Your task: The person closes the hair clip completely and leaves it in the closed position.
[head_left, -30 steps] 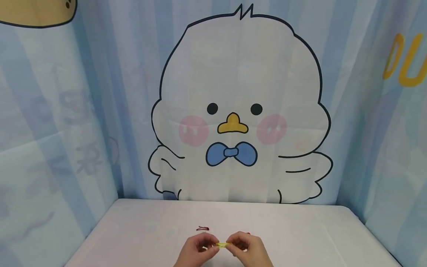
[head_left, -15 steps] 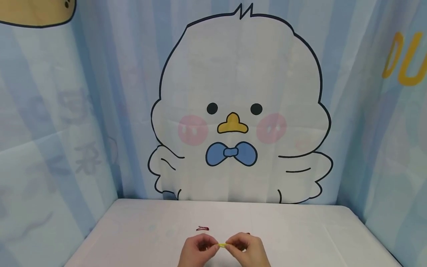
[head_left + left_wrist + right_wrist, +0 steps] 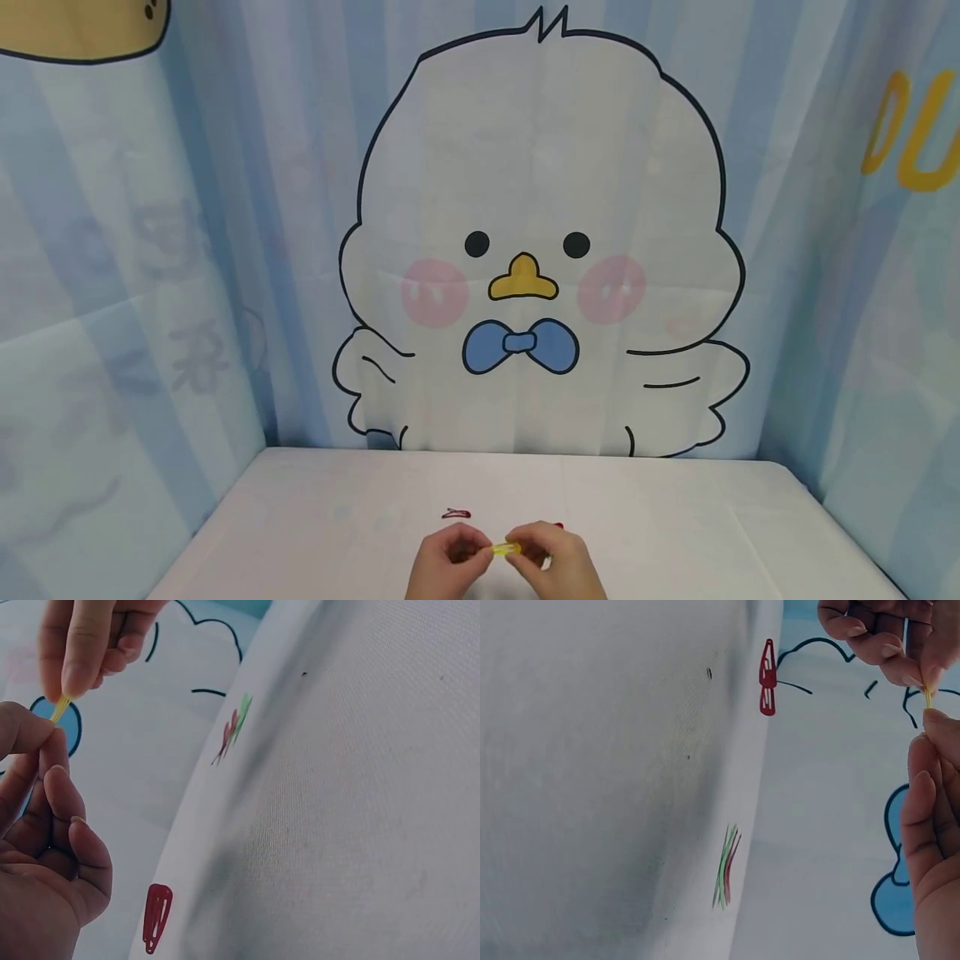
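A small yellow hair clip (image 3: 506, 548) is held between both hands, just above the table. My left hand (image 3: 448, 560) pinches its left end between thumb and finger. My right hand (image 3: 557, 558) pinches the other end. In the left wrist view only a short strip of the yellow clip (image 3: 60, 709) shows between the fingertips. In the right wrist view it appears as a thin line, edge-on. Beyond the left hand a red snap hair clip (image 3: 456, 513) lies on the table.
Thin green and red clips (image 3: 234, 727) lie together on the white table (image 3: 697, 525); my right hand mostly hides them in the head view. A striped blue curtain (image 3: 300, 208) with a cartoon chick rises behind the table and along both sides.
The yellow clip has turned between the fingers, going edge-on and then showing its broad face again, now slightly tilted. Both hands stay nearly in place.
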`<state>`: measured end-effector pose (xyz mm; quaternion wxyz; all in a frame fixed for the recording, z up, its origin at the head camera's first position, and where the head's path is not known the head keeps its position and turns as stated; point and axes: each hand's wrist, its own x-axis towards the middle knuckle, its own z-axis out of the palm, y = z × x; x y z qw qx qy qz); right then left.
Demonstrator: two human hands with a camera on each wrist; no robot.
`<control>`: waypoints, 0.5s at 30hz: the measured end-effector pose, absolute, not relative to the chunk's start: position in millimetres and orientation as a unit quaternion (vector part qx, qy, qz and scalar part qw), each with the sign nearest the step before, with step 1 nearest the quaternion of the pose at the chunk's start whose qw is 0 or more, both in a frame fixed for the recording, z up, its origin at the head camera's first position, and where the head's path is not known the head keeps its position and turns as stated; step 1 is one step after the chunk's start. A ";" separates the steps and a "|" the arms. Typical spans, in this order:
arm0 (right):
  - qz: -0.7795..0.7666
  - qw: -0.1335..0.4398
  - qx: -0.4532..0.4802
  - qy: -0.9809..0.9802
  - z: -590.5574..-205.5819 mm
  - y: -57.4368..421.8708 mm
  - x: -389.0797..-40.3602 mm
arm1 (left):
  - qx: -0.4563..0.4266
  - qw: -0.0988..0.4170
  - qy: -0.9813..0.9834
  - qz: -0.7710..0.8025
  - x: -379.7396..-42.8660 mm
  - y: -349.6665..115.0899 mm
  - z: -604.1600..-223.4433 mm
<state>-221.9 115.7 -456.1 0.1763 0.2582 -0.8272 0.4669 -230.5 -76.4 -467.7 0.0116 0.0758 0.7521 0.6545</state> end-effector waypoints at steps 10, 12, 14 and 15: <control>0.432 0.208 0.312 -0.820 -463.6 119.6 -226.1 | 0.093 0.032 0.753 0.651 -233.6 -78.7 -469.3; 0.432 0.201 0.309 -0.823 -464.1 120.1 -226.4 | 0.103 0.035 0.756 0.645 -234.8 -80.6 -469.8; 0.431 0.205 0.310 -0.822 -465.0 120.4 -226.8 | 0.110 0.036 0.760 0.639 -236.1 -82.8 -470.1; 0.429 0.215 0.314 -0.819 -465.4 120.2 -227.0 | 0.110 0.035 0.762 0.637 -236.9 -84.1 -469.9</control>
